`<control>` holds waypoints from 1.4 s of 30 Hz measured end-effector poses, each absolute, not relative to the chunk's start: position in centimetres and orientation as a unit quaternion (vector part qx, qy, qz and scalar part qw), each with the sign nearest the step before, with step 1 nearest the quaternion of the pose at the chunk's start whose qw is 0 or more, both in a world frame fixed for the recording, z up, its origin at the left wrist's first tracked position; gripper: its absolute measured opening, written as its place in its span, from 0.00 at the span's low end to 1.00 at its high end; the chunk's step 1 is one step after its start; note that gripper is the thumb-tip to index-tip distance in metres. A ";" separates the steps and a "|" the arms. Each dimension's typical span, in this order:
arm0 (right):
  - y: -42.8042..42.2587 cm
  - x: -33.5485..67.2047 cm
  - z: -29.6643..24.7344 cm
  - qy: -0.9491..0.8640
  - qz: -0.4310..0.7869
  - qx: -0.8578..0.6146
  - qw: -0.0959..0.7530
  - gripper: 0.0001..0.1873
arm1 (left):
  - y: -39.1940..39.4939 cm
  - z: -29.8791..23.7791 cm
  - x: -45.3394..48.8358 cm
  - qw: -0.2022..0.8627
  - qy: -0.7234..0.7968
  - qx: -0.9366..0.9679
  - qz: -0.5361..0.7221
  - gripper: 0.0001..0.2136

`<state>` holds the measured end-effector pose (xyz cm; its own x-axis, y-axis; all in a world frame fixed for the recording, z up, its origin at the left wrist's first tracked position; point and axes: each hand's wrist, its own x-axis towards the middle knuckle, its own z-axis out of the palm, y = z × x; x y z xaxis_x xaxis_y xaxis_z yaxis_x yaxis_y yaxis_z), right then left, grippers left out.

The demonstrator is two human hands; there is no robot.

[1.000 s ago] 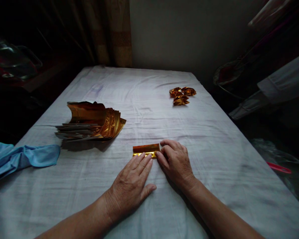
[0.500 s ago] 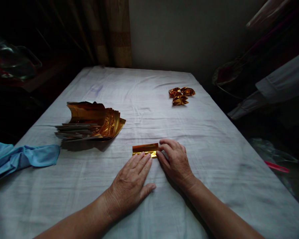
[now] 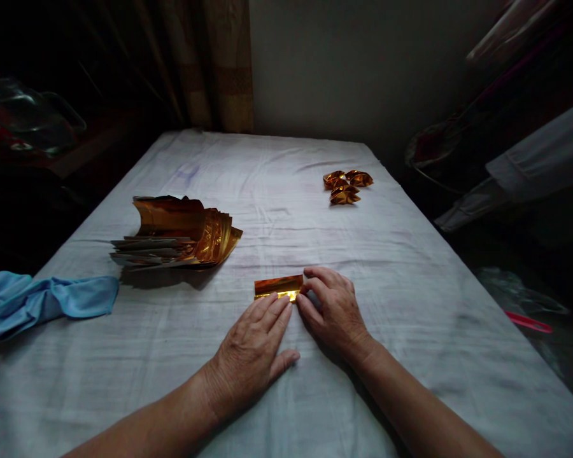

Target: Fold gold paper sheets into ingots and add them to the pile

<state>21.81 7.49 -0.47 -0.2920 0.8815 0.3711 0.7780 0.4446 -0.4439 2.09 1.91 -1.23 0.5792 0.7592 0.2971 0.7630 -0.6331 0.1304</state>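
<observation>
A folded strip of gold foil paper (image 3: 277, 285) lies flat in front of me, its near edge hidden by fingers. My left hand (image 3: 253, 343) rests on it with outstretched fingertips, the thumb spread to the side. At the strip's right end, my right hand (image 3: 334, 308) has thumb and index finger closed on the edge. Up and to the left sits a thick, curled stack of gold foil sheets (image 3: 174, 232). Three small folded gold foil pieces (image 3: 344, 194) are grouped toward the far right of the table.
A wrinkled white cloth covers the table (image 3: 286, 235). A blue cloth (image 3: 71, 299) lies at the left edge. Beyond the table are a curtain (image 3: 219, 70), a wall (image 3: 334, 70), a glass jug (image 3: 28, 117) at left and a pink handle (image 3: 529, 322) at right.
The view has shifted slightly. Both hands stay at the foil strip, with the right fingers moving only a little at its right end.
</observation>
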 end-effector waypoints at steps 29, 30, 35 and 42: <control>7.4 23.9 -1.3 -0.812 0.087 -0.484 0.313 0.17 | 2.2 -1.4 1.9 -0.007 -0.433 -0.887 -0.158 0.29; 6.8 23.6 -1.1 -0.821 0.059 -0.489 0.290 0.18 | 2.3 -1.3 2.0 -0.017 -0.436 -0.886 -0.156 0.29; 4.5 22.0 -0.8 -0.849 0.017 -0.512 0.130 0.26 | 2.8 -0.6 2.5 -0.057 -0.440 -0.883 -0.152 0.30; 4.5 22.0 -0.9 -0.837 0.011 -0.540 0.092 0.27 | 2.5 -1.0 1.6 -0.037 -0.449 -0.878 -0.164 0.26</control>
<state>22.01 4.46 -0.85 -0.3999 0.9054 0.1426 0.9015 0.4166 -0.1173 1.63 2.50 -0.99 0.5434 0.8001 0.2542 0.7759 -0.5943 0.2118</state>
